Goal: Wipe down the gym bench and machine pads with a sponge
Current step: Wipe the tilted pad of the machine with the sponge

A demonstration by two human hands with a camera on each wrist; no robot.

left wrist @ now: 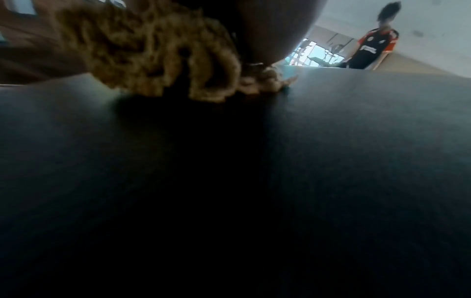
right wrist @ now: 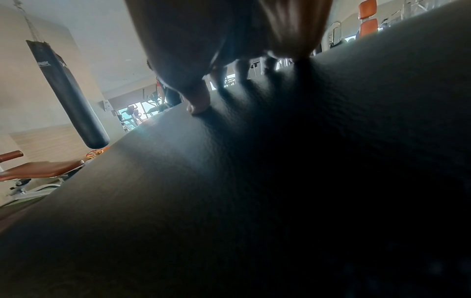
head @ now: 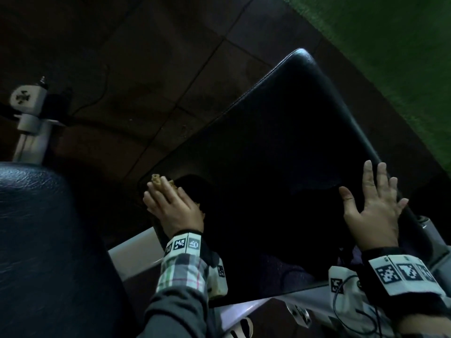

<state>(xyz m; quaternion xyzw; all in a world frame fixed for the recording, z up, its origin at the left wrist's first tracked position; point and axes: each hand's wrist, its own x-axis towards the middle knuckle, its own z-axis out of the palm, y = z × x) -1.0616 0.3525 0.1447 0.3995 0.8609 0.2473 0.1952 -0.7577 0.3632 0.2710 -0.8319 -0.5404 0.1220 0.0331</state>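
Tan porous sponge (head: pixel 163 182), ragged, one only, gripped under left hand (head: pixel 173 208) fingers at near-left edge of black bench pad (head: pixel 280 147). Right hand (head: pixel 373 206) flat, fingers spread wide, on pad's right edge. Second black pad (head: pixel 36 215) left.

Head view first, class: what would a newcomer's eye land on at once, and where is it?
The large black bench pad fills the middle, running away up to the right. At its left edge the left hand presses a tan sponge onto it, while the right hand rests with spread fingers near its right edge. Green turf lights the top-right corner.
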